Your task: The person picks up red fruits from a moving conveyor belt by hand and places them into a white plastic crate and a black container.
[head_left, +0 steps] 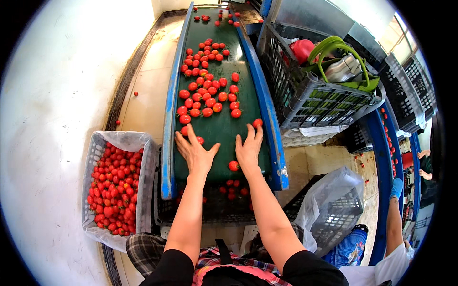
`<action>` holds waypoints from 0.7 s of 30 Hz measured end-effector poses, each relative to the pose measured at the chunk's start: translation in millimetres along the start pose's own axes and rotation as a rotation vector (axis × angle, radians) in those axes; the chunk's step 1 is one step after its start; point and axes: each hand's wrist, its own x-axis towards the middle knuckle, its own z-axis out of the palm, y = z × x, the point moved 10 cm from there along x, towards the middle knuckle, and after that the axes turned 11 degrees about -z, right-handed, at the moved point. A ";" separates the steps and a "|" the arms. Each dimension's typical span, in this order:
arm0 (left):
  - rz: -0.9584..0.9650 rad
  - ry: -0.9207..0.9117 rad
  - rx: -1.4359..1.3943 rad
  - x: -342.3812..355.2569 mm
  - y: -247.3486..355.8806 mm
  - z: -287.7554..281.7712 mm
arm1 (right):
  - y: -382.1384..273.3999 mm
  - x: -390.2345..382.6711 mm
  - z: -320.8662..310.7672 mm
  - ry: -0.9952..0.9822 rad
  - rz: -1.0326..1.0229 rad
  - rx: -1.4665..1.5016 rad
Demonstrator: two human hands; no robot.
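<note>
Two hands (both spread) | dozens of tomatoes | one green belt

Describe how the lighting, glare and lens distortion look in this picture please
Head view: the left wall is nearly washed out, glare marks the green belt, highlights dot the tomatoes, fisheye distortion bends the dark floor strip, and the picture's corners go black.

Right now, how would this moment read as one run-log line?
left hand: open, beside tomatoes | right hand: open, beside tomatoes | green belt: beneath both | lined crate, left: holds tomatoes
</note>
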 end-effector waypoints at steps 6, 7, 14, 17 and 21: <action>0.236 -0.201 -0.218 -2.5 36.7 26.1 | 6.7 44.0 69.2 -0.285 -0.167 -0.289; 0.257 -0.349 -0.109 -22.0 49.9 27.3 | 15.4 50.1 74.7 -0.270 -0.181 -0.241; 0.420 -0.140 0.103 -37.2 62.8 34.9 | 33.6 94.1 41.9 -0.012 0.025 0.203; 0.141 0.109 0.090 -9.5 20.1 9.8 | -14.9 75.8 -22.4 -0.029 0.043 0.352; 0.022 0.076 0.137 24.1 10.5 12.9 | -35.6 -22.8 -24.1 -0.842 0.149 0.382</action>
